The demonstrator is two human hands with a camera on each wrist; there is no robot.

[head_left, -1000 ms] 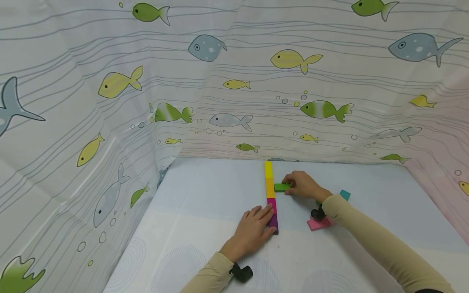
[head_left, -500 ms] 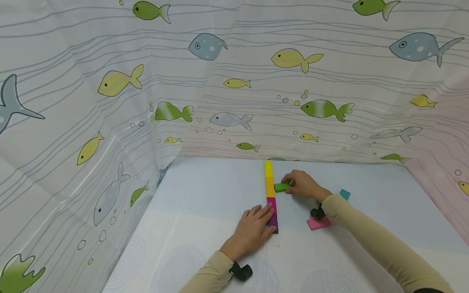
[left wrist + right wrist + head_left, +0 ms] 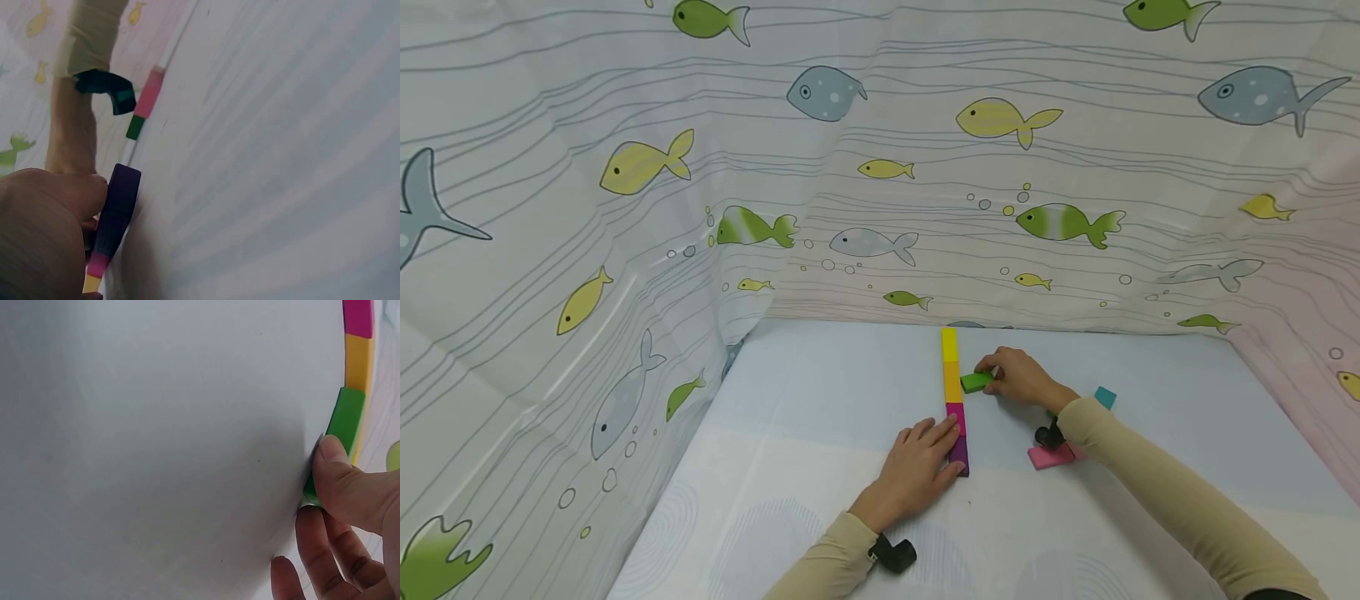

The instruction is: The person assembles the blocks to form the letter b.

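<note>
A straight row of rectangular blocks runs away from me in the head view: a purple block [image 3: 958,455], a magenta block [image 3: 955,408], an orange block [image 3: 952,382] and a yellow block [image 3: 950,343]. My left hand [image 3: 913,471] lies flat from the left, its extended fingers touching the magenta and purple blocks. In the left wrist view, its thumb [image 3: 87,195] rests against the purple block. With thumb and fingers, my right hand [image 3: 1021,379] pinches a green block [image 3: 974,382] by its right end. The green block's other end meets the orange block's right side at an angle.
A pink block [image 3: 1049,457] and a teal block [image 3: 1105,397] lie on the white table [image 3: 820,392] around my right forearm. Another green piece [image 3: 1051,413] is mostly hidden by that wrist. A fish-patterned sheet [image 3: 880,242] walls the table at the back and sides.
The green block in my right hand has turned slightly, its right end swinging a little away from me. The left hand and the row stay in place.
</note>
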